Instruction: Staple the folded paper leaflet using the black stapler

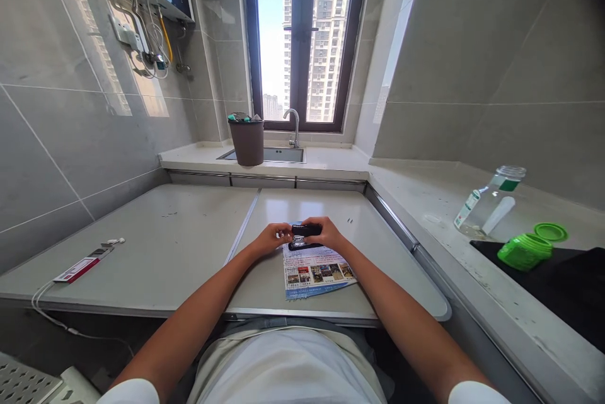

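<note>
A black stapler (306,229) is held over a printed leaflet (316,271) on the folding table. My right hand (327,232) grips the stapler from the right, its fingers closed on the black top. At the stapler's left end, my left hand (274,237) has its fingertips pinched together against it. Between the stapler's upper and lower parts some shiny metal shows, so it appears swung apart. Below the hands, the leaflet shows a row of small pictures and a blue lower edge. Small dark bits that look like staples (350,220) lie to the right of my right hand.
On the left of the table (189,253) lies a red and white power strip (85,263) with a cable. A brown bin (248,144) stands by the sink (283,155). On the right counter are a glass jar (489,205), a green bottle (525,251) and black cloth (571,287).
</note>
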`<action>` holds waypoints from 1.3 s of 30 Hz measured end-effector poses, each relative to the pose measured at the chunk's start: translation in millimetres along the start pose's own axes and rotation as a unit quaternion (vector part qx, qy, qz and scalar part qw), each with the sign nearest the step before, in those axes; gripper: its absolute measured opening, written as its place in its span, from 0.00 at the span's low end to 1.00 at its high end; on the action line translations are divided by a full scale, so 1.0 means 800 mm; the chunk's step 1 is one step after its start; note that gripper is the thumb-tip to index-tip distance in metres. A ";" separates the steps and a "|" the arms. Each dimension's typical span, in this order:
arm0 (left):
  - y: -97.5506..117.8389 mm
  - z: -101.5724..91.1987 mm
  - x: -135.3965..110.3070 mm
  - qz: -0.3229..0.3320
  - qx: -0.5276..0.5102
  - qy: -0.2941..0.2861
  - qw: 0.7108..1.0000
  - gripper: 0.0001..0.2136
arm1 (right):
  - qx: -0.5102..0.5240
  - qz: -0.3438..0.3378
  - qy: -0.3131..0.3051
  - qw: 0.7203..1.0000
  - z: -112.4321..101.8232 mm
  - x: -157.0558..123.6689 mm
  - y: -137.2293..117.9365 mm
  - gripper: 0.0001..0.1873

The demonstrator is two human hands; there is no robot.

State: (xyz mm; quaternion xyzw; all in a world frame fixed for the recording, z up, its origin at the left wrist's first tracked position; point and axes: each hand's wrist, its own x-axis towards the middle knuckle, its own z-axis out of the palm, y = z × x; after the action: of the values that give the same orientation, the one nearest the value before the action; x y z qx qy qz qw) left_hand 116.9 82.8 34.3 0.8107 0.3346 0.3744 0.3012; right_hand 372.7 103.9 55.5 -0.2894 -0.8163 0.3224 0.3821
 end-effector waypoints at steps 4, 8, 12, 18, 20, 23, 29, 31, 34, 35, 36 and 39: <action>0.004 0.002 -0.001 0.009 -0.042 -0.003 0.999 0.17 | 0.021 0.003 0.005 1.000 0.010 0.000 -0.005 0.21; 0.007 0.001 -0.001 0.026 -0.110 -0.005 0.994 0.25 | 0.033 0.027 0.040 0.998 0.016 0.002 -0.007 0.21; 0.006 0.001 -0.001 0.017 -0.115 -0.011 0.993 0.25 | 0.025 0.032 0.044 0.998 0.021 0.003 -0.008 0.21; 0.001 0.003 0.001 0.014 -0.125 -0.012 0.992 0.26 | 0.007 0.031 0.035 0.999 0.022 0.001 -0.013 0.23; 0.000 0.003 0.001 0.015 -0.124 -0.013 0.992 0.26 | 0.003 0.031 0.033 0.999 0.021 0.001 -0.014 0.23; -0.002 0.003 0.000 0.019 -0.105 -0.013 0.994 0.26 | -0.011 0.025 0.023 0.999 0.019 0.001 -0.016 0.22; -0.008 0.002 0.004 -0.015 0.027 0.054 0.998 0.17 | -0.052 0.041 0.072 0.995 0.011 0.007 -0.009 0.19; -0.009 0.005 0.005 -0.030 0.085 0.073 0.993 0.15 | -0.061 0.054 0.110 0.991 0.007 0.009 -0.004 0.19; -0.013 0.013 0.004 -0.015 0.169 0.025 0.985 0.15 | -0.090 0.077 0.167 0.979 -0.002 0.011 0.004 0.17; -0.015 0.017 0.004 -0.008 0.189 -0.002 0.982 0.17 | -0.106 0.087 0.183 0.973 -0.006 0.011 0.007 0.17; -0.016 0.020 0.003 -0.005 0.206 -0.028 0.978 0.19 | -0.126 0.098 0.199 0.967 -0.010 0.010 0.009 0.16; -0.020 0.024 0.001 -0.016 0.240 -0.067 0.968 0.20 | -0.212 0.141 0.233 0.939 -0.022 0.008 0.014 0.15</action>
State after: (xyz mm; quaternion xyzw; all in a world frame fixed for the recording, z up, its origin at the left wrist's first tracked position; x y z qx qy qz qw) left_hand 128.1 88.7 12.4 0.8769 0.4066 0.2235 0.1254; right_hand 386.3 121.0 58.6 -0.5425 -0.7048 0.1163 0.4421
